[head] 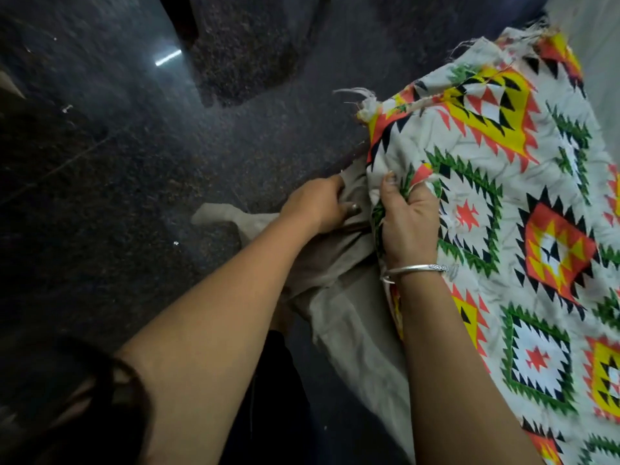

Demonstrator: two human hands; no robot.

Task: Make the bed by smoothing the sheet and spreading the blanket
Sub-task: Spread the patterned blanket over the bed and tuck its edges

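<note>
The right hand (407, 223) is gripping the wrinkly sheet (486, 156) and the left hand (315, 206) tan cloth (349, 317) beside it, so smoothing is probably just starting.

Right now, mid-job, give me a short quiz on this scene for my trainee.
1. True or false: the right hand grips the edge of the patterned cloth.
2. Which wrist wears the bracelet? A. left B. right C. both
3. Fill in the colour: the left hand holds the plain cloth, which is ____.

Key: 1 true; 2 B; 3 beige.
</note>
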